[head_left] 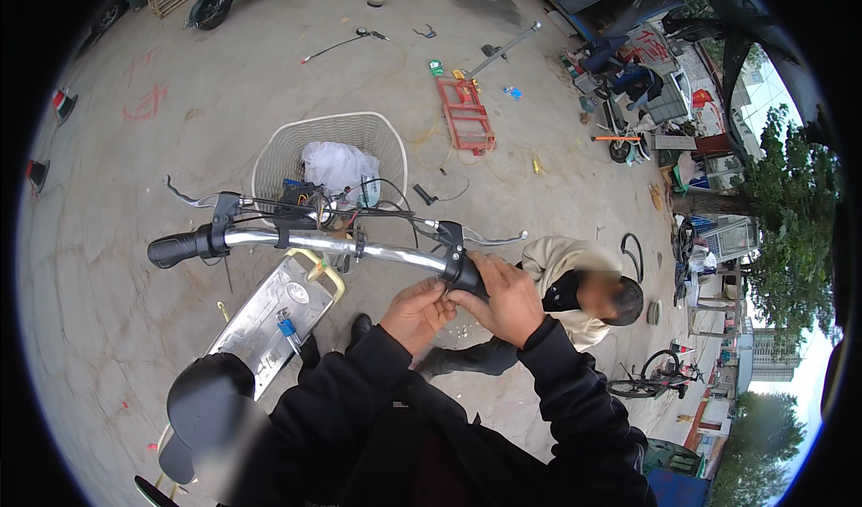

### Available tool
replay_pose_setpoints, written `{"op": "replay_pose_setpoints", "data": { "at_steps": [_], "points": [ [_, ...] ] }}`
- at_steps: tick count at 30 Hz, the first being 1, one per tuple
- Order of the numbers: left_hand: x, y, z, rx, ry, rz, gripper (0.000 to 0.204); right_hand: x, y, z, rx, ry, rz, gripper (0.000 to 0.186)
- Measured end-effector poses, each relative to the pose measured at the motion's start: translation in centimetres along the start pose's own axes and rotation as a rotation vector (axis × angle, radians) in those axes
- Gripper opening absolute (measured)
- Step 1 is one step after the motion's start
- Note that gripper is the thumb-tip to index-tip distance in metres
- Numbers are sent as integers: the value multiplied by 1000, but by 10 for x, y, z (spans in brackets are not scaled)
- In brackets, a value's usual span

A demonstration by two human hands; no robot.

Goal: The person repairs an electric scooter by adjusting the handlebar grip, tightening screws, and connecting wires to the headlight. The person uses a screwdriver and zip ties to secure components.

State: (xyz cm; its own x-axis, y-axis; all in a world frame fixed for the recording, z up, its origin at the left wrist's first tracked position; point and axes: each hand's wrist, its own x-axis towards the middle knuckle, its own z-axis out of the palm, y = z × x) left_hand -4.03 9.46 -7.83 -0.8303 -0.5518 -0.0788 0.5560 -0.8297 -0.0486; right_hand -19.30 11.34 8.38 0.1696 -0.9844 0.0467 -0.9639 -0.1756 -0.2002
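My right hand (505, 299) is closed over the black right grip (467, 273) of a chrome handlebar (314, 242), thumb bent beneath it. Just left of that thumb, my left hand (417, 314) has its fingertips pinched at the underside of the grip's inner end; what they hold is hidden. Brake levers (494, 238) and black cables stick out from the bar. Beyond it a white wire basket (269, 161) holds a white plastic bag (337, 161). Below left lie a metal deck (265, 323) with a blue-handled object (289, 330) on it, and a black seat (202, 390).
Another person (575, 282) in a beige jacket is low at my right. A red metal frame (462, 112), pump (503, 51) and scattered tools lie on the concrete ahead. Traffic cones (61, 103) stand at left; scooters (211, 6), a bicycle (651, 381) and piled goods line the edges.
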Motion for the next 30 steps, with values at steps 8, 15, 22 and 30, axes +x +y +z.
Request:
{"op": "replay_pose_setpoints", "data": {
  "at_steps": [8, 15, 22, 30],
  "points": [
    [6, -14, -6, 15, -35, 219, 4, 2, 1, -2, 103, -35, -11, 59],
    [3, -18, 2, 164, 130, 438, 13, 3, 0, 0, 113, -1, -37, 58],
    [-3, -17, 14, 325, 214, 579, 18, 2, 1, 1, 95, 5, -40, 57],
    [-6, -20, 21, 573, 270, 754, 18, 3, 0, -2, 116, 14, -66, 54]
  ]
}}
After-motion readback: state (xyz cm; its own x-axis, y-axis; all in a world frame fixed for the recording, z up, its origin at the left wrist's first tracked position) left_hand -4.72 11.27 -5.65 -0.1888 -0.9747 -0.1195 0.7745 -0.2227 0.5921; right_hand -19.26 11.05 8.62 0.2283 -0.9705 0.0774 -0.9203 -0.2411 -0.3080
